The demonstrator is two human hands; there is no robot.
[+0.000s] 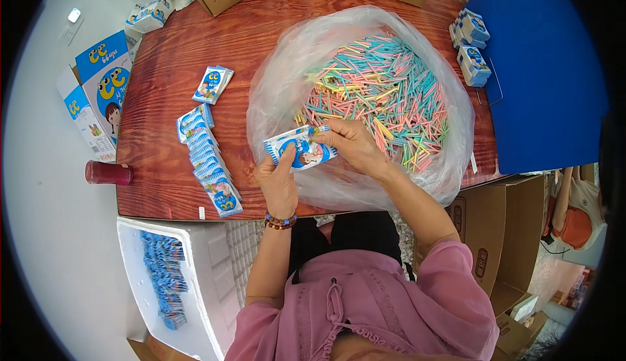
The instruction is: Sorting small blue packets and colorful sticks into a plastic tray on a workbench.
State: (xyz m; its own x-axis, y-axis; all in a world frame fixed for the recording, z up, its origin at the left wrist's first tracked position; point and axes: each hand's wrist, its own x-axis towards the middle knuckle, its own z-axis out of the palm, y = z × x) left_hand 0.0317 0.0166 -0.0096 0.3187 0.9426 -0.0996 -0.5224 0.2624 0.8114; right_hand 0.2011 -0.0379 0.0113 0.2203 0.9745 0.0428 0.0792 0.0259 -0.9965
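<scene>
Between my two hands is a small blue-and-white printed packet (305, 154), held over the near left rim of a clear plastic bag (277, 94). My left hand (277, 182) pinches its left end, thumb on the front. The fingers of my right hand (355, 144) are closed at its upper right corner; whether they hold anything besides the packet is hidden. Inside the bag lies a heap of thin pastel sticks (385, 94) in pink, yellow, blue and green. Left of the bag, an overlapping row of similar packets (207, 159) runs along the table, with a small stack (212, 85) beyond it.
The red wood-grain table (156, 81) carries a dark red jar (109, 173) at its left edge. A white foam box (215, 276) with blue packets stands below left. Cardboard boxes (482, 231) stand at right, beside a blue panel (541, 81). Packet bundles (474, 66) sit far right.
</scene>
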